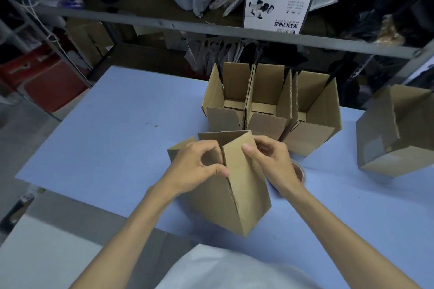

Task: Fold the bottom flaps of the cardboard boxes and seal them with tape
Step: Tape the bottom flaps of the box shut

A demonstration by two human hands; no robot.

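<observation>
A small brown cardboard box (237, 202) stands tilted on the blue table (112, 138), flaps pointing up. My left hand (197, 166) pinches one flap between thumb and fingers. My right hand (270, 159) curls over the neighbouring flap, thumb on its outer face. A roll of brown tape (299, 172) lies on the table just right of the box, mostly hidden behind my right wrist. Three more open boxes (270, 110) stand in a row right behind.
A larger cardboard box (399, 134) lies on its side at the table's right edge. A grey metal shelf (211, 28) runs across the back, holding plastic bags and a barcode scanner carton (277, 7). Red crates (47, 82) sit on the floor at left.
</observation>
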